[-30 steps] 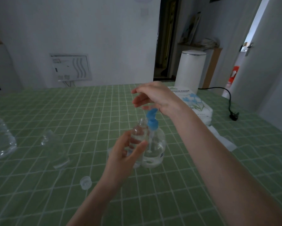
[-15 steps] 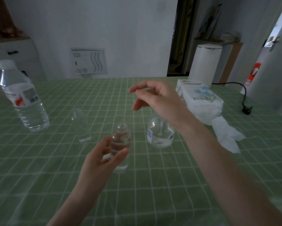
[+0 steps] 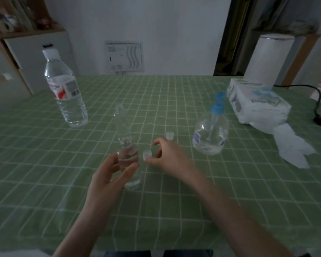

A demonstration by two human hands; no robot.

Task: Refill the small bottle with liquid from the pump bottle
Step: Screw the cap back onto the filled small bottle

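Observation:
My left hand (image 3: 107, 175) grips the small clear bottle (image 3: 128, 160), which stands upright on the green checked tablecloth (image 3: 44, 164) with its neck uncapped and some liquid inside. My right hand (image 3: 168, 156) hovers low just right of it, fingers loosely curved. Its thumb tip sits at a small white cap (image 3: 147, 154) lying on the cloth, and the index finger is apart from the cap. The pump bottle (image 3: 210, 135), clear with a blue pump head, stands untouched further right.
A second white cap (image 3: 170, 135) lies behind my right hand. Another empty small bottle (image 3: 121, 121) stands behind the held one. A large water bottle (image 3: 67, 93) is at the back left, and a tissue pack (image 3: 258, 102) with a loose tissue (image 3: 293, 145) at the right.
My right hand came down from above the pump bottle to the cap beside the small bottle. My left hand still holds the small bottle, now apart from the pump bottle.

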